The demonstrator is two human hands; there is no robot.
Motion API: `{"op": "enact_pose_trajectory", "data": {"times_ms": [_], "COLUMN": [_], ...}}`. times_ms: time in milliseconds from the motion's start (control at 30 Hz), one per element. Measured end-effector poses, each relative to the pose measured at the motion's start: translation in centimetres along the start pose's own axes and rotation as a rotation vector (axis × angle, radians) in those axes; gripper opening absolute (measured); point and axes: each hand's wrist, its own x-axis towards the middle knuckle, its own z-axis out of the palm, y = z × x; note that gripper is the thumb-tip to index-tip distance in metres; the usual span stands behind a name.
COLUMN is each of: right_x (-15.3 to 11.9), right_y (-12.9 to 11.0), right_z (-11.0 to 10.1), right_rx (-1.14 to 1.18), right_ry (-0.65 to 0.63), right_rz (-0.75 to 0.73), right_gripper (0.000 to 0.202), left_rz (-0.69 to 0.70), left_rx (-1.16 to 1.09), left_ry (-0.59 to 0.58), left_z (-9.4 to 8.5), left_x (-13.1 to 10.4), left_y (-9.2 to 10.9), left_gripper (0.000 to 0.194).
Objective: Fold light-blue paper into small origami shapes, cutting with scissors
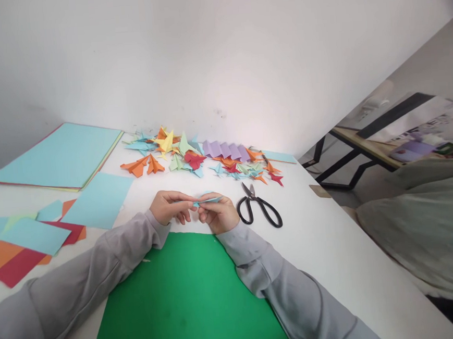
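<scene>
Probably the weakest point is the grip itself: the small light-blue folded paper (210, 199) is pinched between thumb and forefinger of the right hand (222, 211), while the fingertips of the left hand (170, 205) close on its other end, just beyond the far edge of the big green rectangular sheet (182, 298). How its creases lie under the fingers is too small to tell. Uneven pressure from the two sides could skew a fold, and a hard pull between them could tear it; a loosened pinch might drop it onto the white bench (314, 236) below. Just right of the fingers, the black-handled metal scissors (253, 195) lie with blades slightly parted and pointing away, so a careless sideways reach could meet an edge. Beyond the fingers, the heap of multicoloured folded paper shapes (194, 160) could be crushed by a forward sweep, and the pleated purple paper strip (225, 149) flattened.
</scene>
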Motion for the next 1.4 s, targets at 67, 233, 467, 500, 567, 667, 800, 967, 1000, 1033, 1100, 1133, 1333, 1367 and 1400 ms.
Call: {"op": "enact_pose_trajectory", "data": {"times_ms": [67,233,467,500,567,667,800,967,1000,1033,1100,1133,1333,1367,1400], "right_x": [0.0,-0.2,-0.3,-0.3,-0.3,-0.4,-0.6,-0.5,-0.5,-0.4,-0.4,-0.4,-0.5,-0.4,-0.4], "right_y": [0.0,0.1,-0.1,-0.1,-0.1,-0.3,-0.6,-0.5,-0.4,-0.3,-0.1,0.0,0.1,0.1,0.1], "right_z": [-0.1,-0.5,-0.9,-1.0,-1.2,-1.2,-1.3,-1.6,-1.7,-1.8,-1.8,-1.8,-1.7,-1.7,-1.6], "right_rx": [-0.039,-0.126,-0.287,-0.3,-0.329,-0.393,-0.444,-0.442,-0.431,-0.417,-0.392,-0.384,-0.342,-0.325,-0.312], "right_ry": [-0.002,-0.023,-0.062,-0.066,-0.064,-0.046,-0.048,-0.067,-0.07,-0.068,-0.065,-0.062,-0.08,-0.079,-0.079], "right_rz": [-0.032,-0.099,-0.178,-0.193,-0.227,-0.264,-0.283,-0.285,-0.282,-0.282,-0.29,-0.297,-0.306,-0.302,-0.295], "right_gripper": [0.011,0.012,0.01,0.009,0.009,0.013,0.016,0.013,0.012,0.012,0.011,0.01,0.009,0.009,0.009], "left_rz": [-0.008,-0.017,-0.099,-0.105,-0.096,-0.049,0.01,0.022,0.017,0.013,0.003,0.001,0.006,0.005,0.005], "left_rx": [0.014,0.028,0.073,0.093,0.122,0.147,0.195,0.247,0.248,0.245,0.23,0.222,0.189,0.191,0.193], "left_ry": [0.0,0.032,-0.012,-0.03,-0.067,-0.112,-0.152,-0.175,-0.177,-0.178,-0.181,-0.181,-0.177,-0.175,-0.173], "left_z": [0.1,0.1,0.3,0.3,0.2,0.1,-0.1,-0.3,-0.3,-0.3,-0.2,-0.2,0.0,0.0,0.0], "left_x": [0.0,0.3,0.1,0.1,0.0,-0.2,-0.3,-0.4,-0.4,-0.4,-0.5,-0.5,-0.5,-0.5,-0.6], "left_y": [-0.1,-0.4,0.2,0.2,0.2,0.0,-0.3,-0.5,-0.5,-0.5,-0.4,-0.3,-0.1,0.0,0.0], "left_gripper": [0.032,0.06,0.044,0.04,0.037,0.034,0.03,0.029,0.029,0.029,0.03,0.03,0.031,0.031,0.032]}}
